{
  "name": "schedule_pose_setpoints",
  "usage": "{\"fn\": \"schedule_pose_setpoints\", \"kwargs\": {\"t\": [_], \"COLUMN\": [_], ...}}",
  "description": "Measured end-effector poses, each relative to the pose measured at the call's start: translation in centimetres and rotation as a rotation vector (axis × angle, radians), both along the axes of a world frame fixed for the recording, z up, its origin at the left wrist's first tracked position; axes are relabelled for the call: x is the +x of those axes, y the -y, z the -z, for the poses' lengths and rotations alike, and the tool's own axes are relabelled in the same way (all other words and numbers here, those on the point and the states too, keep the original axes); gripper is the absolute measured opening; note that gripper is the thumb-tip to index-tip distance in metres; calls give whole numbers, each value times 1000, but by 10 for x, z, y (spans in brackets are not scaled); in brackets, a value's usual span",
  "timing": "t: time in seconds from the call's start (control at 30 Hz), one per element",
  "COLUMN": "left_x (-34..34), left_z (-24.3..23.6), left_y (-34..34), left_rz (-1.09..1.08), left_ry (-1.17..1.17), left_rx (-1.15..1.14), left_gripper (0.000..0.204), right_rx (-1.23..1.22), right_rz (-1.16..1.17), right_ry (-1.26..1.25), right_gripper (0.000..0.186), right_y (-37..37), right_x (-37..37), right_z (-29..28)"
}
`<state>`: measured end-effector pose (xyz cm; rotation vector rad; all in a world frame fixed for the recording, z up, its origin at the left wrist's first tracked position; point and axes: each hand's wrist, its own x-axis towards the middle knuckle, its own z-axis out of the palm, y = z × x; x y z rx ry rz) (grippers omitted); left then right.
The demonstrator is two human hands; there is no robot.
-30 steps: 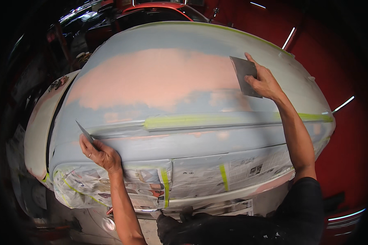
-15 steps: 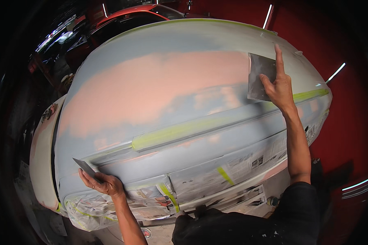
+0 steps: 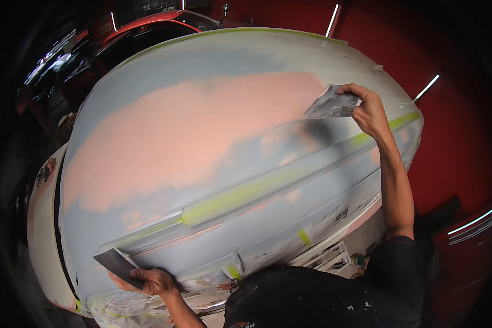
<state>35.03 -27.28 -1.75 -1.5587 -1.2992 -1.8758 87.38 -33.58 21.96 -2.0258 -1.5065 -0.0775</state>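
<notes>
- Red walls with slim white light strips close the background, and a red car (image 3: 147,27) stands behind the work.
- Filling most of the view is a large grey car body panel (image 3: 147,71) with a broad patch of pink filler (image 3: 191,136) across its upper half.
- A yellow-green masking tape strip (image 3: 240,197) runs along the panel's crease; masking paper (image 3: 311,229) with small printed patches covers the lower edge.
- The right hand (image 3: 369,109) pinches a flat grey metal spreader (image 3: 331,105) between curled fingers, its blade against the filler's right end.
- The left hand (image 3: 147,281) grips a dark flat spreader (image 3: 115,263) at the panel's lower left, fingers closed on it.
</notes>
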Motion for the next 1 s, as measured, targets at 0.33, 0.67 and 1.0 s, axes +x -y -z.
{"fn": "schedule_pose_setpoints", "kwargs": {"t": [0.33, 0.67, 1.0], "left_x": [-9, -63, -35], "left_z": [16, 35, 31], "left_y": [-5, -13, -1], "left_rz": [23, -62, 28], "left_ry": [201, 35, 11], "left_rx": [78, 116, 148], "left_gripper": [34, 32, 33], "right_rx": [-664, -719, -738], "right_rz": [-255, -483, -606], "right_ry": [-284, -188, -192], "right_gripper": [27, 26, 30], "right_y": [-59, -100, -97], "right_x": [17, -28, -70], "right_z": [-24, 12, 36]}}
